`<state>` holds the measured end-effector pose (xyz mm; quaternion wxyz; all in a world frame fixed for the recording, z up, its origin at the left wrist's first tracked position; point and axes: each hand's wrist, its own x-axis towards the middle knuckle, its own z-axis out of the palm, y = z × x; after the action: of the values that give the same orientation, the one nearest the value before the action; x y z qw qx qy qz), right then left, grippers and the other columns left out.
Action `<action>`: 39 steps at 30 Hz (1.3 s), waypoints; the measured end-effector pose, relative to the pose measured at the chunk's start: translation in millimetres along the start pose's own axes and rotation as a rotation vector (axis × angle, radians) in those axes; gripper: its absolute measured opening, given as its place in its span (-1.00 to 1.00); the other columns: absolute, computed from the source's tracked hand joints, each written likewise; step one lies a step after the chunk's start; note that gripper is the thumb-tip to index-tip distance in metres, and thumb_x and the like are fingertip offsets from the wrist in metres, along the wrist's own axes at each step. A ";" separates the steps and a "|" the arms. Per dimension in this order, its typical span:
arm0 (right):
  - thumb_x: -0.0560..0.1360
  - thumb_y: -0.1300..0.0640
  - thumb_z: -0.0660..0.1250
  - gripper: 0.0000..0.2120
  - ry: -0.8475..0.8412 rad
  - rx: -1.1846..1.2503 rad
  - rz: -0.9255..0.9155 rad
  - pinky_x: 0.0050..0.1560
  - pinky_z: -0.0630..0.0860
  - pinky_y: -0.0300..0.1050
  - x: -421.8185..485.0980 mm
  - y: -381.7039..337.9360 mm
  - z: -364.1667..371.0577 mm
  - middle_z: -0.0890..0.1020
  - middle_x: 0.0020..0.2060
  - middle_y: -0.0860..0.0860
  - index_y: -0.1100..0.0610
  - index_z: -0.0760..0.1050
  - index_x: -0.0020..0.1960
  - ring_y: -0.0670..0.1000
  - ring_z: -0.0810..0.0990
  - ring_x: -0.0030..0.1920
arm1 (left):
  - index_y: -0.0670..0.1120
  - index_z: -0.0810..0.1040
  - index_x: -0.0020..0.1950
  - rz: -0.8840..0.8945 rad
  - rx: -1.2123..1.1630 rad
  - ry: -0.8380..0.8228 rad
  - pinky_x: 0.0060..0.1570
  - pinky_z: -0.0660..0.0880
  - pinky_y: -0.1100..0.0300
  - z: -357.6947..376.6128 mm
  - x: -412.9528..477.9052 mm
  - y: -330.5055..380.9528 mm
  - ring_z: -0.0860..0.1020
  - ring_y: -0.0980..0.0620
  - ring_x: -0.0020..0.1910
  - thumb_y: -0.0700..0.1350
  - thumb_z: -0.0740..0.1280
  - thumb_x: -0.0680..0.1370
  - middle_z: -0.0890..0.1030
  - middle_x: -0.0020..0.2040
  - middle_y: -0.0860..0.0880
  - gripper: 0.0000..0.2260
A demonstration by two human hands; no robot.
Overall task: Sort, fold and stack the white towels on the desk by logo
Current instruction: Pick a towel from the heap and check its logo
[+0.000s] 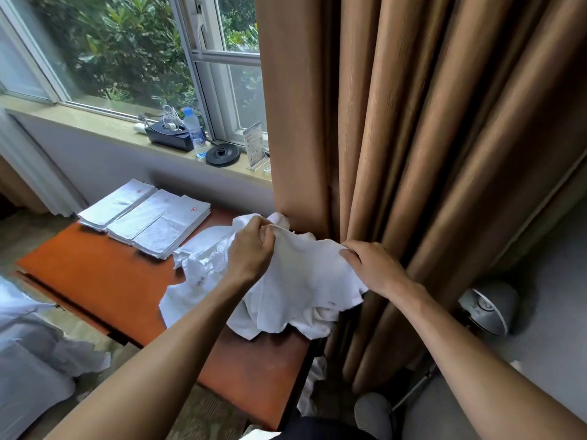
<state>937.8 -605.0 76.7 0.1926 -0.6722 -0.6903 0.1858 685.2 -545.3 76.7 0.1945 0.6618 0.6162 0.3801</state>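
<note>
I count two hands on one towel: the left hand [251, 246] pinches the upper edge of the white towel [305, 268] with curled fingers, and the right hand [371, 265] grips the opposite edge, so the cloth is stretched between them just above the right end of the orange desk [95, 271]. Under and beside it lies one loose heap of unfolded towels [203, 271]; I cannot tell how many it holds. At the far left end of the desk I count three folded stacks [143, 217] set side by side and touching, two of them showing a red logo on top. One more piece of white cloth [313, 385] hangs down past the desk's near right corner. On the windowsill [79, 122] behind stand one water bottle [193, 131], one black box [170, 136] with white cables in it, one round black kettle base [223, 154] and one upright card stand [254, 147]. The brown curtain [413, 154] hangs just beside the right hand.
</note>
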 end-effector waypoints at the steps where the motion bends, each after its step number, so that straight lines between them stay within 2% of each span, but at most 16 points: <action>1: 0.70 -0.01 0.20 -0.80 -0.011 0.055 0.003 -0.01 0.52 0.10 -1.1 1.8 4.2 0.68 -0.15 0.00 -0.01 0.53 -0.03 0.16 0.63 -0.01 | 0.02 0.58 0.01 -0.034 -0.034 -0.021 -0.13 0.44 0.08 1.9 -5.4 -3.3 0.60 -0.03 -0.09 -0.04 0.27 0.62 0.64 -0.14 0.06 -0.90; 3: 0.68 0.02 0.25 -0.84 -0.011 0.219 0.052 0.03 0.54 0.04 -2.1 2.8 13.6 0.69 -0.14 -0.06 0.02 0.60 0.06 0.05 0.64 -0.02 | 0.00 0.57 -0.05 -0.079 -0.113 -0.075 -0.12 0.50 0.07 6.0 -16.2 -7.2 0.61 0.05 -0.15 -0.04 0.32 0.62 0.63 -0.18 0.09 -0.91; 5: 0.64 0.04 0.32 -0.87 0.013 0.345 0.117 0.02 0.55 -0.05 -3.0 0.1 22.6 0.70 -0.13 -0.11 0.03 0.62 0.09 -0.04 0.65 -0.03 | -0.04 0.54 -0.11 -0.118 -0.205 -0.151 -0.12 0.57 -0.02 10.4 -28.4 -6.7 0.62 0.00 -0.21 -0.05 0.38 0.60 0.63 -0.24 0.04 -0.88; 8: 0.59 0.07 0.39 -0.98 0.033 0.472 0.207 -0.23 0.51 -0.31 -6.8 -5.8 38.1 0.68 -0.21 -0.14 -0.03 0.57 -0.01 -0.13 0.65 -0.18 | -0.13 0.48 -0.10 -0.150 -0.269 -0.222 -0.09 0.57 -0.14 19.6 -47.4 -3.5 0.63 -0.20 -0.19 -0.10 0.42 0.57 0.60 -0.26 -0.08 -0.84; 10: 0.59 0.11 0.39 -0.95 0.032 0.523 0.252 -0.32 0.45 -0.39 -9.9 -9.1 48.5 0.66 -0.20 -0.13 0.04 0.56 0.05 -0.16 0.63 -0.21 | -0.13 0.44 -0.03 -0.138 -0.310 -0.234 -0.10 0.56 -0.17 26.4 -59.6 -1.0 0.59 -0.23 -0.19 -0.14 0.39 0.58 0.57 -0.22 -0.12 -0.86; 14: 0.60 0.21 0.38 -0.77 -0.029 0.710 0.300 -0.26 0.52 -0.31 -19.4 -14.8 66.8 0.67 -0.08 0.02 0.13 0.50 0.24 -0.07 0.66 -0.15 | -0.05 0.39 0.13 0.105 -0.277 -0.337 -0.21 0.44 0.03 38.8 -82.1 0.0 0.44 0.07 -0.28 -0.22 0.25 0.65 0.55 -0.16 -0.11 -0.89; 17: 0.58 0.28 0.38 -0.66 0.027 0.824 0.322 -0.25 0.56 -0.29 -26.3 -15.4 77.2 0.67 -0.03 0.03 0.09 0.47 0.32 -0.09 0.68 -0.14 | -0.05 0.47 0.13 0.155 -0.238 -0.414 -0.08 0.51 -0.07 43.6 -90.8 -2.4 0.52 0.02 -0.18 -0.23 0.22 0.65 0.58 -0.09 -0.03 -0.87; 19: 0.57 0.32 0.37 -0.60 0.065 0.858 0.319 -0.28 0.55 -0.29 -30.1 -16.2 82.1 0.66 -0.03 0.00 -0.02 0.46 0.32 -0.14 0.68 -0.17 | -0.05 0.52 0.07 0.140 -0.236 -0.431 -0.03 0.53 -0.08 44.7 -95.6 -5.0 0.57 0.00 -0.12 -0.20 0.23 0.62 0.62 -0.08 0.02 -0.89; 21: 0.57 0.32 0.34 -0.56 0.077 0.851 0.296 -0.22 0.57 -0.22 -32.9 -17.6 86.0 0.66 0.02 -0.03 -0.12 0.46 0.31 -0.09 0.68 -0.13 | -0.05 0.53 0.06 0.138 -0.232 -0.433 -0.02 0.53 -0.08 44.9 -99.3 -8.2 0.58 0.04 -0.11 -0.14 0.24 0.59 0.63 -0.09 0.06 -0.90; 24: 0.59 0.31 0.29 -0.62 0.069 0.833 0.312 -0.11 0.59 -0.09 -36.6 -17.4 91.0 0.67 0.07 -0.02 -0.12 0.55 0.22 0.02 0.66 -0.11 | -0.02 0.52 0.07 0.187 -0.193 -0.448 -0.02 0.54 -0.04 44.0 -101.3 -13.2 0.59 0.09 -0.09 -0.17 0.30 0.55 0.61 -0.08 0.13 -0.87; 28: 0.62 0.29 0.26 -0.75 0.048 0.852 0.423 -0.13 0.61 0.00 -38.8 -13.6 93.7 0.71 -0.04 0.06 0.00 0.64 0.07 0.06 0.64 -0.17 | 0.02 0.52 0.02 0.219 -0.147 -0.479 0.00 0.53 0.00 40.3 -100.5 -15.8 0.58 0.12 -0.09 -0.15 0.32 0.49 0.58 -0.14 0.18 -0.87; 31: 0.59 0.29 0.26 -0.74 0.030 0.886 0.463 0.11 0.67 0.04 -37.9 -11.6 92.3 0.70 0.02 0.05 0.00 0.64 0.07 0.07 0.71 -0.01 | -0.02 0.54 0.04 0.227 -0.136 -0.508 0.02 0.53 -0.03 40.4 -103.4 -13.9 0.59 0.08 -0.07 -0.13 0.30 0.49 0.61 -0.12 0.14 -0.85; 34: 0.54 0.31 0.26 -0.70 -0.001 0.928 0.489 0.18 0.65 0.12 -39.0 -12.8 90.4 0.69 0.05 0.07 0.02 0.63 0.12 0.13 0.71 0.06 | -0.03 0.55 0.08 0.198 -0.165 -0.509 0.07 0.53 0.02 41.9 -106.3 -13.9 0.59 0.06 -0.04 -0.05 0.34 0.48 0.60 -0.13 0.14 -0.81; 36: 0.49 0.37 0.28 -0.64 -0.018 0.957 0.488 0.19 0.65 0.08 -40.6 -13.4 89.6 0.70 0.06 0.09 0.05 0.62 0.18 0.12 0.73 0.05 | 0.01 0.53 0.08 0.175 -0.163 -0.507 0.08 0.53 0.07 43.6 -106.7 -16.2 0.59 0.12 -0.01 0.05 0.42 0.50 0.61 -0.11 0.14 -0.78; 39: 0.53 0.39 0.33 -0.63 -0.047 0.925 0.432 0.11 0.61 -0.17 -43.4 -14.1 88.2 0.71 0.05 0.12 0.16 0.59 0.30 0.01 0.70 0.03 | 0.02 0.50 0.04 0.186 -0.136 -0.452 0.01 0.54 0.09 47.2 -106.5 -20.3 0.59 0.15 -0.06 0.08 0.46 0.54 0.61 -0.15 0.15 -0.78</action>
<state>881.2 -648.5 7.7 0.4118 -0.6395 -0.3852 0.5226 711.9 -634.6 3.9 0.3355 0.7693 0.4664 0.2795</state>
